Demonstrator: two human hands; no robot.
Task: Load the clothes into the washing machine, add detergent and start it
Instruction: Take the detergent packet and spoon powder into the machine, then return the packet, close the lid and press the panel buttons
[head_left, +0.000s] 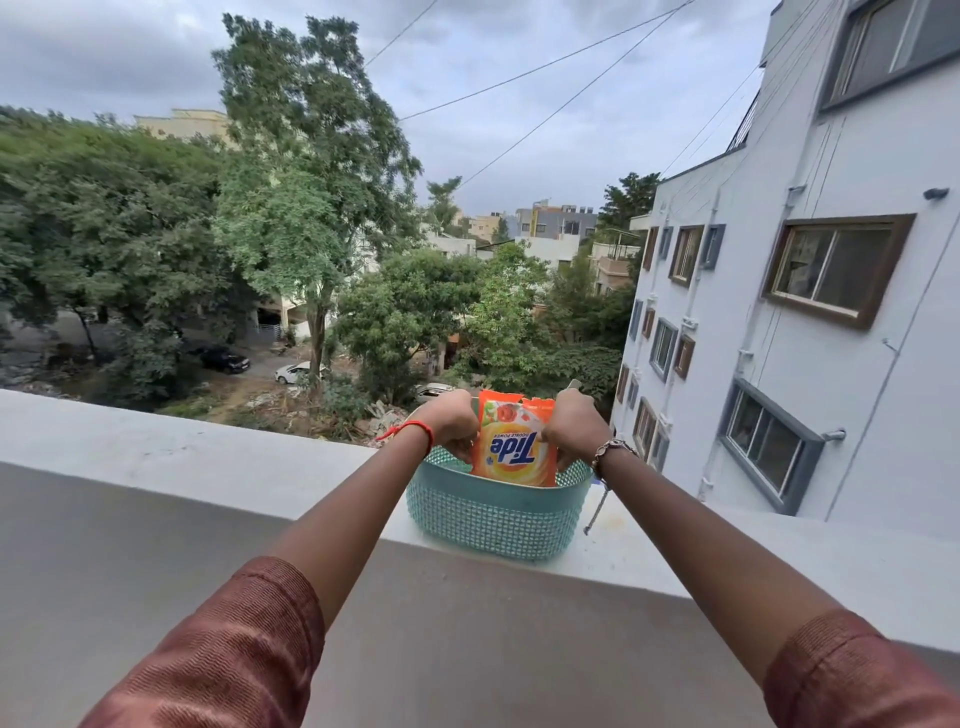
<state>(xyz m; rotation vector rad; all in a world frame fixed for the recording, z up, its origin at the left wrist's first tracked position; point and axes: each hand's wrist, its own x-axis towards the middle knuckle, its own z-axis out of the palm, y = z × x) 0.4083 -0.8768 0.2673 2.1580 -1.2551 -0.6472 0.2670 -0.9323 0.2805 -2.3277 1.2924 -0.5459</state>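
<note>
An orange Tide detergent packet (514, 447) stands upside down in a teal perforated plastic basket (493, 514) on top of the balcony parapet wall (156, 452). My left hand (454, 423) grips the packet's left edge and my right hand (571, 426) grips its right edge, both above the basket rim. The packet's lower part is hidden inside the basket. No clothes and no washing machine are in view.
The basket sits on the parapet, past whose outer edge is a drop to the street, trees and parked cars below. A white building (805, 322) rises at the right. Overhead wires cross the sky. A grey wall face (156, 571) lies below the ledge.
</note>
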